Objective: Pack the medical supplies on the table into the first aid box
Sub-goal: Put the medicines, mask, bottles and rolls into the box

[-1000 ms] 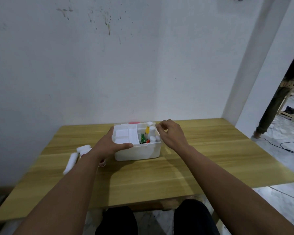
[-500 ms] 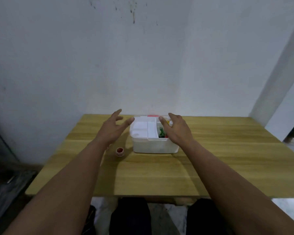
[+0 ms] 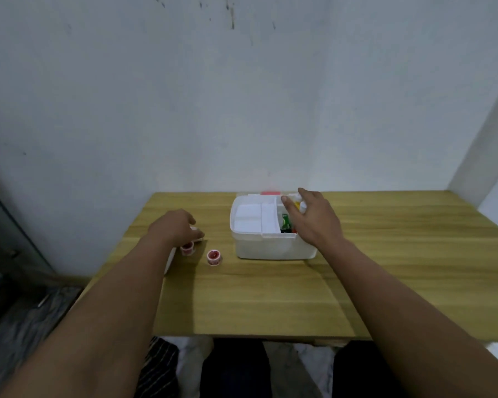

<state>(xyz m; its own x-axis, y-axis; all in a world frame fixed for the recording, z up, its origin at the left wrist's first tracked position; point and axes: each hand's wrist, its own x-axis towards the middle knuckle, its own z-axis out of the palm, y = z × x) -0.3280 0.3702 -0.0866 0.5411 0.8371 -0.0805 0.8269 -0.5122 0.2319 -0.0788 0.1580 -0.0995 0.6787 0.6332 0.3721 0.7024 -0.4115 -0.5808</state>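
While the white first aid box (image 3: 272, 234) sits open just right of the frame's centre on the wooden tabletop (image 3: 385, 254), packing looks well under way but not finished. Inside it, white flat packs fill the left compartments, and a green item (image 3: 285, 222) with something red beside it stands in the right compartment; small white bottles show at the back right corner, partly hidden. The right hand (image 3: 311, 218) hovers over that right side with its fingers spread and loosely bent, gripping nothing that can be seen. Left of the box, well apart from it, two small red-topped tubs remain on the tabletop: one tub (image 3: 214, 257) stands alone in the open, the other tub (image 3: 187, 248) sits just under the left hand (image 3: 174, 226). That hand is lowered over a white object (image 3: 197, 235) of which only an edge shows; its fingers curl downward, but whether they have closed on the object cannot be told, since the back of the hand hides them. Another white piece peeks out beside the left forearm, too hidden to name. So, as a judgement, most supplies are in; the two tubs and the white pieces at the left are still to go, and the box is yet to be closed.
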